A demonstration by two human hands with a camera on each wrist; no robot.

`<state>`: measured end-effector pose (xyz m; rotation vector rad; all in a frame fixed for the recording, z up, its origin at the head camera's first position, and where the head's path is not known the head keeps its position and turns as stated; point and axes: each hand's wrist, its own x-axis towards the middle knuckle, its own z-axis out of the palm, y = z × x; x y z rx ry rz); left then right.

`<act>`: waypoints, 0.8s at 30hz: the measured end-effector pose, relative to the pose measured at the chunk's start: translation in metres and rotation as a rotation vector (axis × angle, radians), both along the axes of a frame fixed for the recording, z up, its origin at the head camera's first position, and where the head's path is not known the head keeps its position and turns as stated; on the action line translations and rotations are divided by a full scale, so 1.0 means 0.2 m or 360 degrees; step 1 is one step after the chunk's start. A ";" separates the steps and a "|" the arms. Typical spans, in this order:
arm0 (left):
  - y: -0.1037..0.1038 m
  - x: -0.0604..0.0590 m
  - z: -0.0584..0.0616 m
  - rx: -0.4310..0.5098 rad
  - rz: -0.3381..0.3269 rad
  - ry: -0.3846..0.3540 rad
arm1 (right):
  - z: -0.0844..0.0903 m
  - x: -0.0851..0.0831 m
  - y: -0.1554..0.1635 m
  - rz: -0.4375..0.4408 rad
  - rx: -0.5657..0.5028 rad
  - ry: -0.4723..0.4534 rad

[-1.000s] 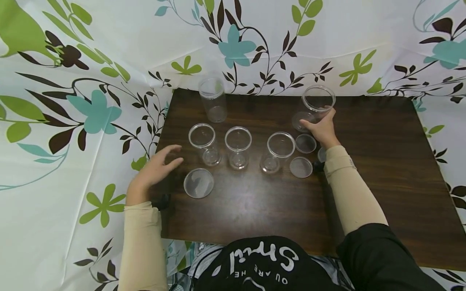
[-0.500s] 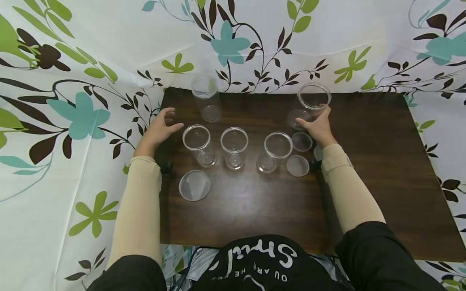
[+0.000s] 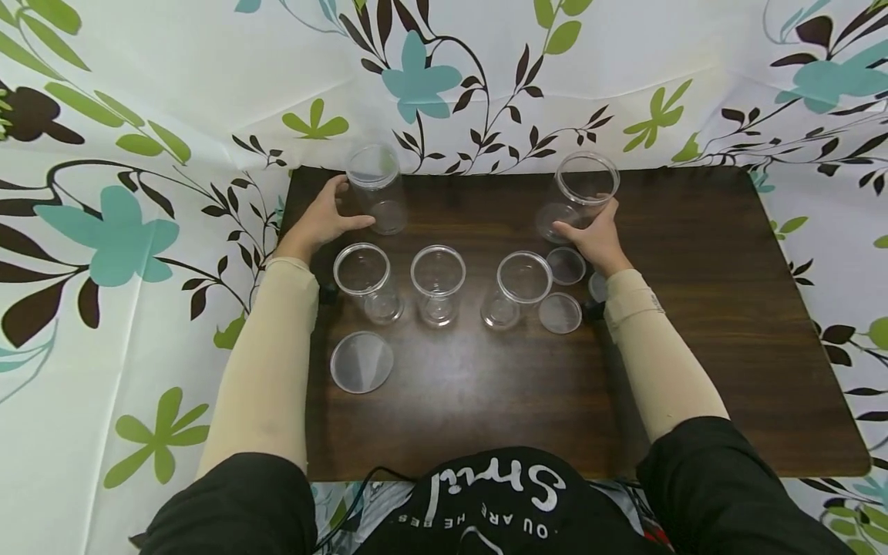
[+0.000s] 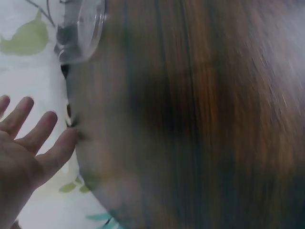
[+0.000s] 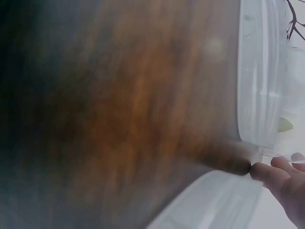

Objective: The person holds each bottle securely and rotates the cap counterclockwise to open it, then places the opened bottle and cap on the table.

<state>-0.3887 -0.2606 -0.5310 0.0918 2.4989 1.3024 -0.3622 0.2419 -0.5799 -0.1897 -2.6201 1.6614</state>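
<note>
In the head view my left hand reaches to the left side of a tall clear plastic jar at the back left. Its fingers are spread and relaxed, the thumb tip close to the jar's lower wall; the left wrist view shows the fingers apart with nothing between them. My right hand grips another clear, wide-mouthed jar at the back right. Its thumb lies across the front and its fingers go round the right side, partly hidden. That jar stands upright with an uncovered rim.
Three smaller clear jars, a left one, a middle one and a right one, stand in a row on the dark wooden table. A large clear lid lies front left. Smaller discs lie by the right forearm. Patterned cloth backs the table.
My left hand has moved forward from beside the large lid to the back left jar. The right hand stays at its jar. The head view has shifted slightly.
</note>
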 end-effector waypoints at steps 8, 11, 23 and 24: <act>0.07 -0.06 -0.03 0.0187 0.0034 0.0124 | 0.01 0.00 -0.02 -0.0016 -0.0012 0.0001; 0.09 -0.08 -0.04 0.0210 0.0040 0.0151 | 0.01 0.01 -0.03 -0.0017 -0.0002 0.0004; 0.11 -0.08 -0.10 0.0240 0.0193 0.0249 | -0.01 0.01 -0.02 -0.0042 0.0033 -0.0026; 0.10 -0.07 -0.11 0.0265 0.0206 0.0264 | -0.01 0.01 -0.01 -0.0043 0.0022 -0.0026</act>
